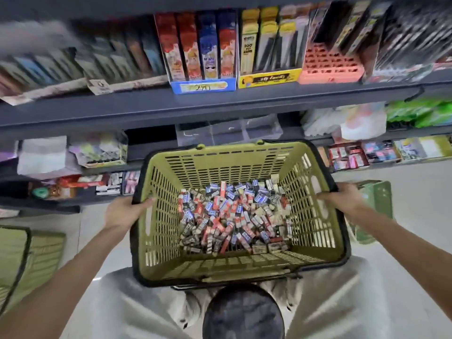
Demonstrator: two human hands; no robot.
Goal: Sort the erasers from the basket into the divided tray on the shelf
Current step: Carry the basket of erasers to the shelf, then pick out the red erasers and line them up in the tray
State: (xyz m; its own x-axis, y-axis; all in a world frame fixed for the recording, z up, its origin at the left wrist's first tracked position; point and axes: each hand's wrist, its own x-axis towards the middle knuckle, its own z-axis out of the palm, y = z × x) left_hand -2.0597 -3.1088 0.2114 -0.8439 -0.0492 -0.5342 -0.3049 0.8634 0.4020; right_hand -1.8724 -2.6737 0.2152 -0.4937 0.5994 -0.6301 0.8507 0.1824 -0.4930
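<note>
Two hands are on the basket (232,165), well apart. I see my left hand (123,212) gripping the left rim with its fingers curled over the edge, and my right hand (342,195) clamped on the right rim the same way. The basket is olive green with slotted walls and a dark rim, and it is held in front of the shelf (146,111). Its bottom is covered by a heap of small erasers (232,216) in red, blue, white and dark wrappers, lying every which way. Just beyond the basket's far rim, on a lower level of the shelf, stands the clear divided tray (230,132). I can make out partitions in it but not what they hold. Higher up, upright boxes (203,45) in red, blue and yellow stand in a row. On the floor (415,182) to the right sits a second basket (376,199), green and partly hidden behind my right forearm. A third basket (24,255) shows at the lower left edge.
</note>
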